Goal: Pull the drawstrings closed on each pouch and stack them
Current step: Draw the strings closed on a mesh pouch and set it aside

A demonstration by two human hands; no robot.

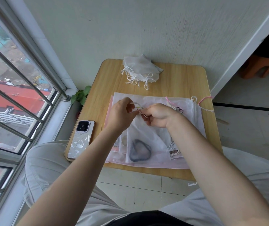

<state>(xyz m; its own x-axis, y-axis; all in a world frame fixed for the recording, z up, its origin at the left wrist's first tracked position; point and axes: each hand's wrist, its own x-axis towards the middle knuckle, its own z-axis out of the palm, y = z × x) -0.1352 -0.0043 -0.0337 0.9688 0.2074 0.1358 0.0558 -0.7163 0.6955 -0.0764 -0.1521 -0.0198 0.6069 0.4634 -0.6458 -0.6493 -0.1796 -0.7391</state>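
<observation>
1. Step in hand: closing one pouch (148, 136). It lies on the near middle of the surface (186, 79), on top of the spread of unclosed pouches (190, 115), its mouth at my hands.
2. My left hand (122, 111) pinches the white drawstring (136, 103) between curled fingers; my right hand (158, 115) is curled round the cords and the gathered mouth.
3. Next, as I judge: pull the two cords apart until the mouth puckers, then carry the pouch to the finished stack (141, 68) at the far edge.
4. Around: phone (81, 139) near left; small plant (80, 95) past the left edge.
5. Hindrance: loose pink and white cords (202, 101) at the right could snag.
</observation>
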